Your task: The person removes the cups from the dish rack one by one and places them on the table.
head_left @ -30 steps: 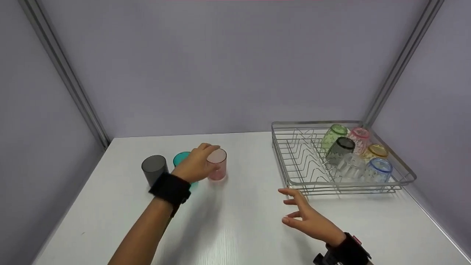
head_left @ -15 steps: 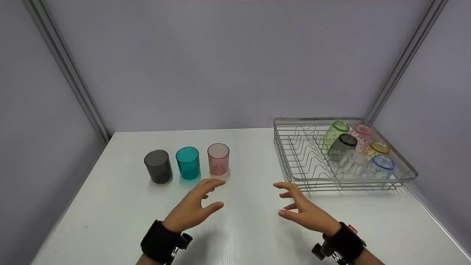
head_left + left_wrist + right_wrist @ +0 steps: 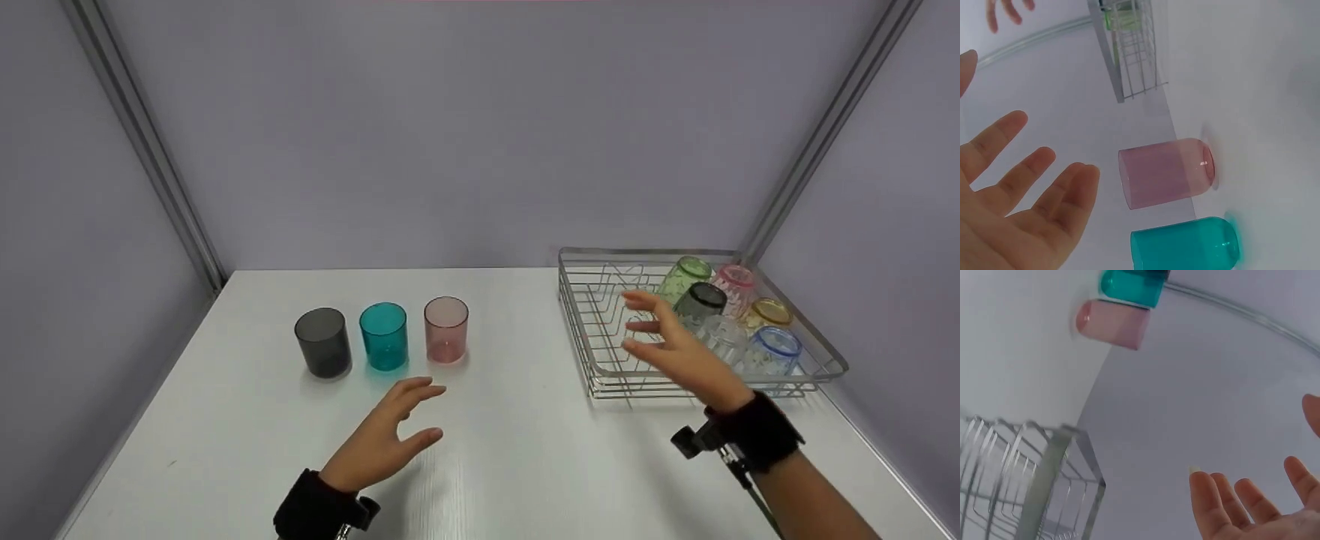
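I'm seeing a wire dish rack standing on the right of the white table, and its right half is holding six glasses: green, pink-red, dark grey, amber, clear and blue-rimmed. To the left, three tumblers are standing upright in a row, mouths up and slightly apart: the grey tumbler, the teal tumbler and the pink tumbler.

Both hands are showing wide, thumbs apart from fingers, holding nothing. The left hand is hovering on the near side of the teal and pink tumblers, touching neither. The right hand is crossing in front of the rack in the head view; the right wrist camera is showing its fingers apart from the rim.

Only the head view is giving me all six glasses; the left wrist camera is catching the green one through the wires, while the right wrist camera is revealing looped wires close up.
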Available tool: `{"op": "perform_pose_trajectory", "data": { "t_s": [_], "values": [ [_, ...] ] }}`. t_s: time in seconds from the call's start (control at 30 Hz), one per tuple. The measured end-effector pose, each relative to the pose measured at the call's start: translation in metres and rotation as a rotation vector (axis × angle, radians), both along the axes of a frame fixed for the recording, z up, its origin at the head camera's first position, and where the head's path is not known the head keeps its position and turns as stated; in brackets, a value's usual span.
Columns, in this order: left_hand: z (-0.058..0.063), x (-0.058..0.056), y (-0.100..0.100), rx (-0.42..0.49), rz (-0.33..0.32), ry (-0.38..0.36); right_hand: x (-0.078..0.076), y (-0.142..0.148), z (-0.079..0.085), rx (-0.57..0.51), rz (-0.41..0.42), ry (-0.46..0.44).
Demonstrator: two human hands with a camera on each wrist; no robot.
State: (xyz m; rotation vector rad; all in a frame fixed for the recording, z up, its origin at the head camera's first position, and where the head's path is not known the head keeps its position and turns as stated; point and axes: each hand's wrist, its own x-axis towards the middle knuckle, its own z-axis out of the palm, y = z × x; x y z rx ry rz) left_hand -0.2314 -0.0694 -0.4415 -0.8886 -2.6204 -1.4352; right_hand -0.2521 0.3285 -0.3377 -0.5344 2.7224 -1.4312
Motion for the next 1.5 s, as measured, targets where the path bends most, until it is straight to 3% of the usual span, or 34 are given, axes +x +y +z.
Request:
{"op": "perform_pose_trajectory", "data": {
  "t_s": [0.13,0.23,0.47,0.67,1.0,1.27,1.5],
  "values": [
    [0.000,0.003,-0.003,-0.017,0.016,-0.007,-0.021,0.034,0.018,0.005,-0.089,-0.019],
    [0.002,0.005,-0.005,-0.023,0.038,-0.009,-0.040,0.061,0.020,0.037,-0.173,-0.002],
    [0.005,0.009,-0.009,-0.036,0.050,-0.038,-0.074,0.110,-0.006,0.246,-0.425,0.091],
    [0.003,0.013,-0.010,-0.062,0.071,-0.084,-0.088,0.124,-0.028,0.342,-0.555,0.005],
    [0.000,0.015,-0.012,-0.089,0.061,-0.058,-0.097,0.125,-0.050,0.394,-0.567,-0.098],
    [-0.005,0.016,-0.014,-0.071,0.050,-0.084,-0.097,0.120,-0.053,0.364,-0.540,-0.163],
    [-0.008,0.016,-0.015,-0.082,0.059,-0.084,-0.101,0.123,-0.055,0.442,-0.529,-0.173]
  ]
}}
